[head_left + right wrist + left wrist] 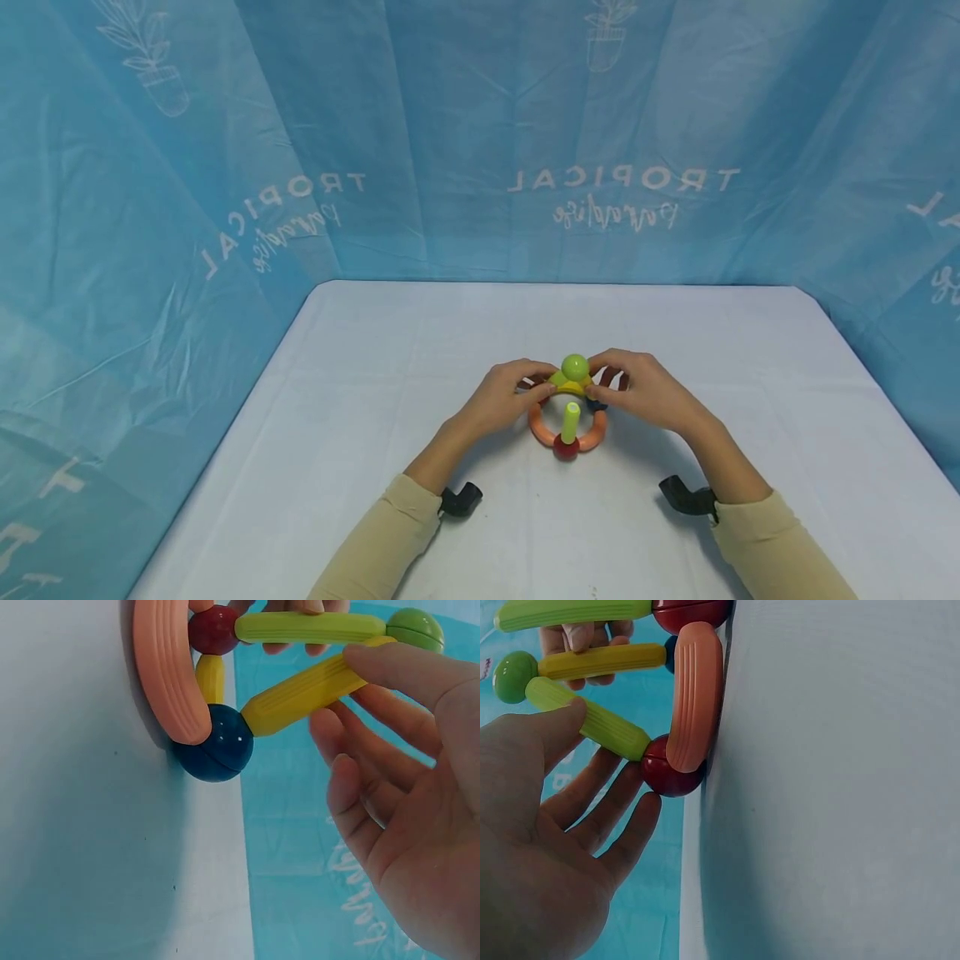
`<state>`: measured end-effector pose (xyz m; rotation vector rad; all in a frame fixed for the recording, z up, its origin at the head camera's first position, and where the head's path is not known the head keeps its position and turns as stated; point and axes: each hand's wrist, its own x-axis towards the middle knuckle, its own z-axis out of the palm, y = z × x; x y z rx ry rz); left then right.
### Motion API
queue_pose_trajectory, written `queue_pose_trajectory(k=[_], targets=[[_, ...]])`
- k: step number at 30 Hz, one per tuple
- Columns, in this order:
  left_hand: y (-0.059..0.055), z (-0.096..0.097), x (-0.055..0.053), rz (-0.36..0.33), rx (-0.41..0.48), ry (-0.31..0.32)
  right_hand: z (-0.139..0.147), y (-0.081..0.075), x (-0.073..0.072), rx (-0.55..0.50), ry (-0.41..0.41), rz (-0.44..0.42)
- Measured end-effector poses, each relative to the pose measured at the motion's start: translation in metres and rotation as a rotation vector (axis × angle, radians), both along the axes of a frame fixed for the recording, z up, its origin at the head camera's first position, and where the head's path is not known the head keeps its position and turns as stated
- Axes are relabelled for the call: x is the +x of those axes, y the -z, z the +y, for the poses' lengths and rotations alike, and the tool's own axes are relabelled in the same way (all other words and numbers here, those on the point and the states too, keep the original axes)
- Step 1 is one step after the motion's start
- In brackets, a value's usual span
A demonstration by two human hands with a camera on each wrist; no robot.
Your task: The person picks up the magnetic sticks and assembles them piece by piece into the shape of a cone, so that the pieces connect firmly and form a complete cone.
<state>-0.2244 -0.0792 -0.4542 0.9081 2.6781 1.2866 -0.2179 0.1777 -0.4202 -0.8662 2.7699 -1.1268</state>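
A toy frame of balls and rods stands on the table ahead of me. Curved orange rods (540, 425) form a ring at its base, linking red balls (673, 766) and a dark blue ball (217, 744). My left hand (498, 396) pinches a slanting lime-green rod (596, 721) between thumb and fingers. With thumb and fingertips, my right hand (643, 387) pinches a yellow rod (307, 688). Both rods meet at a green ball (575, 367) on top. Nearer me, another lime rod (571, 423) rises from a red ball (566, 447), its upper end joined to nothing.
A white cloth-covered table (420, 358) lies under the toy. Blue printed curtains (480, 150) hang behind it and at both sides. Black wrist-camera mounts (461, 500) stick out at both cuffs, close above the tabletop.
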Motion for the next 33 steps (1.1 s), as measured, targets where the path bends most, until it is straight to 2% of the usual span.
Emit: queue_pose_trajectory(k=[7,11,16,19,24,33], targets=[[-0.001,-0.001,0.001,0.000,0.012,-0.007,0.001,-0.004,0.009,-0.039,-0.016,0.002],[-0.002,0.000,0.000,0.014,0.015,0.007,0.003,-0.003,0.020,-0.028,-0.077,-0.042],[-0.002,0.000,0.000,0.011,0.004,-0.001,-0.003,0.005,0.030,0.044,-0.190,-0.144],[0.000,0.000,0.000,0.009,0.007,0.001,-0.010,0.014,0.033,0.106,-0.221,-0.135],[0.003,-0.001,0.001,0.004,0.013,0.004,-0.018,0.025,0.032,0.139,-0.212,-0.065],[-0.001,-0.002,0.001,0.016,0.012,0.020,-0.020,0.026,0.031,0.112,-0.202,-0.103]])
